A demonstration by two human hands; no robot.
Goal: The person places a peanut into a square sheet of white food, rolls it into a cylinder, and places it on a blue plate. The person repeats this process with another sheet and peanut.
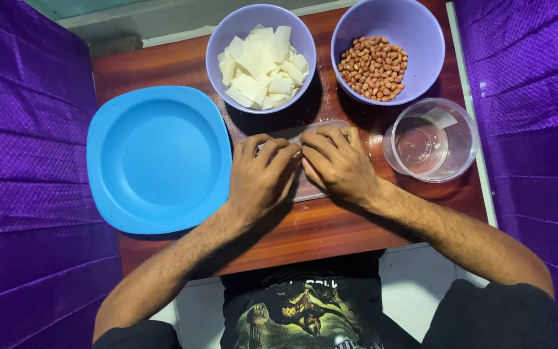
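Left hand and right hand meet over a clear flat board at table centre, fingers curled together, tips pinching something small; can't tell what. Count: two lilac bowls, one of white wrappers, one of peanuts; one blue plate; one clear cup.

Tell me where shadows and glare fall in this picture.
Head view: sharp and evenly lit from above; dark shadows lie on the table beneath the wrapper bowl and both forearms; soft glare on the clear cup; the purple cloth shows a sheen.
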